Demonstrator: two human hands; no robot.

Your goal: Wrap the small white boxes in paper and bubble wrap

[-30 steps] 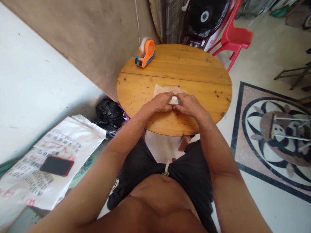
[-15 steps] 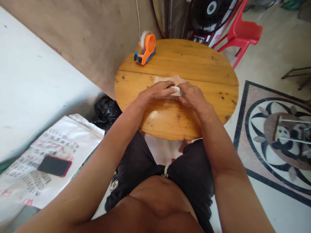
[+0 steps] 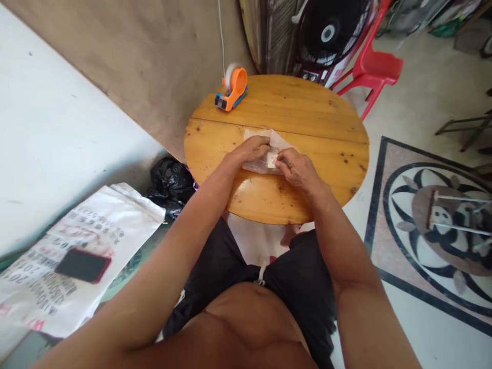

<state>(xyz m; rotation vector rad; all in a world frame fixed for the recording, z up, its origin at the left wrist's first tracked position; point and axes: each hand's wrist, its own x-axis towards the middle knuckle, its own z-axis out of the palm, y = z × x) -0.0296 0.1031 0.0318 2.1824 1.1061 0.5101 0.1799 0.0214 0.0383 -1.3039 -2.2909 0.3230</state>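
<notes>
On the round wooden table [image 3: 292,197], a crumpled translucent plastic sheet [image 3: 279,140] lies under and around both hands. A small whitish block [image 3: 272,159] rests on the sheet. My right hand [image 3: 299,166] pinches the block's right side between thumb and fingers. My left hand [image 3: 251,149] is closed on the sheet's left part, its fingertips just above the block. Whether the block is bare or covered by a layer of the plastic, I cannot tell.
An orange and blue tape dispenser [image 3: 235,88] stands at the table's back left. Behind the table are a black fan [image 3: 326,33] and a red chair [image 3: 378,66]. At left, a phone [image 3: 83,265] lies on a white printed sack [image 3: 115,205], near a black plastic bag [image 3: 171,179].
My hands had been gripping the wrapped block from both sides. Now the plastic is spread flatter, the block lies lower on it, and my right hand pinches its side. The view has shifted slightly.
</notes>
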